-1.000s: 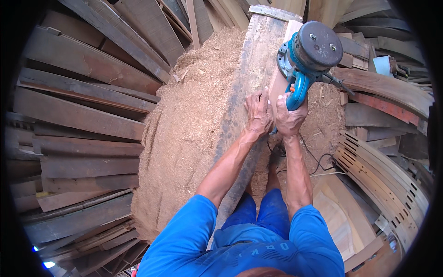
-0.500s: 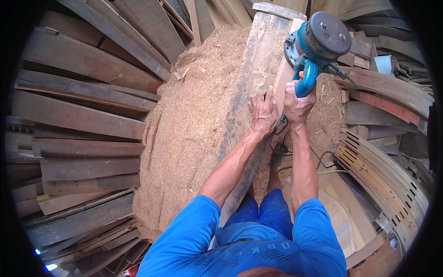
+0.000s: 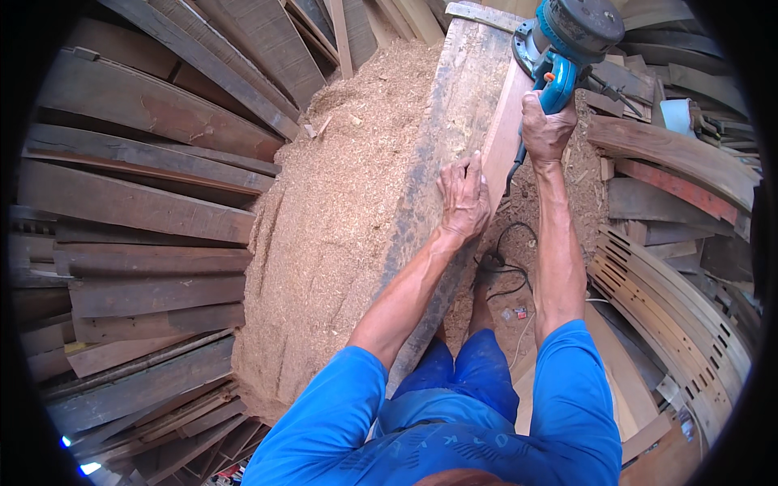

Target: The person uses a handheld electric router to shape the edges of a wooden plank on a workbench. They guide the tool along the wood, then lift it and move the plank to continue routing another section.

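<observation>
My right hand (image 3: 545,127) grips the blue handle of an electric planer (image 3: 565,39), which rests on the far end of a reddish board's (image 3: 501,130) edge. My left hand (image 3: 463,195) presses flat with fingers spread on the same board, nearer to me. The board stands against a thick grey plank (image 3: 454,121) that serves as a bench. The planer's black cord (image 3: 508,243) hangs down below my right hand and coils on the ground.
A deep heap of sawdust (image 3: 332,219) lies left of the plank. Stacked dark boards (image 3: 138,211) fill the left side. Curved wooden slats (image 3: 681,300) and more planks lie on the right. My legs in blue stand below.
My right hand has pushed the planer farther away along the board's edge. My left hand stayed pressed on the board.
</observation>
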The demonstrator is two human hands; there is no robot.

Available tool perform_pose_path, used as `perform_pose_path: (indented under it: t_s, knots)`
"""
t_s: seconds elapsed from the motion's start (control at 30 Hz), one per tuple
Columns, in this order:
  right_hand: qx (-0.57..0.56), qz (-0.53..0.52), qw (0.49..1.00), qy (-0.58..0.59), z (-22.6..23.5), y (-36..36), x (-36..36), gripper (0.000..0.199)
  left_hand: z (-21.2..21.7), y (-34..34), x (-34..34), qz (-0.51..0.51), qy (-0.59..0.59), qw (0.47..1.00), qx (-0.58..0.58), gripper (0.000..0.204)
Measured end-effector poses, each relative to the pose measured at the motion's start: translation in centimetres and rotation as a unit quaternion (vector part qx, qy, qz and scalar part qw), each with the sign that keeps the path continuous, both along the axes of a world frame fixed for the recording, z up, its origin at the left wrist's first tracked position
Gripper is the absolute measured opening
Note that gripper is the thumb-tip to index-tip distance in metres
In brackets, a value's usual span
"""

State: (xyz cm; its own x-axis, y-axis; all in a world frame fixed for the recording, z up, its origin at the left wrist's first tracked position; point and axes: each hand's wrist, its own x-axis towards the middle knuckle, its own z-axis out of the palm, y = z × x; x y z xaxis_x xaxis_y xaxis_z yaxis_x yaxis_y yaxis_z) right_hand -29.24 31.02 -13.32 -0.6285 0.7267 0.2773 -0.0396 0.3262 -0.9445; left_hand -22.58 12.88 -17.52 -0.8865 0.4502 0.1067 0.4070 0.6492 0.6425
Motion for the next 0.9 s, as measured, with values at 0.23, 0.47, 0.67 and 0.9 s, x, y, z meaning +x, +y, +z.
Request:
perform_pose_path:
  t_s: [0.23, 0.47, 0.67, 0.9]
  knots:
    - [0.043, -0.015, 0.999, -0.024, 0.4, -0.7, 1.3, 0.04, -0.3, 0.2, -0.1, 0.008, 0.002, 1.0, 0.009, 0.049]
    - [0.047, -0.019, 0.999, 0.004, 1.0, -1.9, 1.5, 0.038, 0.2, 0.1, -0.1, 0.011, -0.006, 1.0, 0.01, 0.047]
    - [0.043, -0.015, 0.999, -0.007, 0.7, 0.5, -0.9, 0.038, 0.4, 0.2, 0.0, 0.007, -0.005, 1.0, -0.008, 0.045]
    - [0.055, -0.023, 0.998, -0.004, 0.1, 1.1, -1.6, 0.037, 0.5, 0.2, 0.0, 0.011, 0.006, 1.0, 0.001, 0.044]
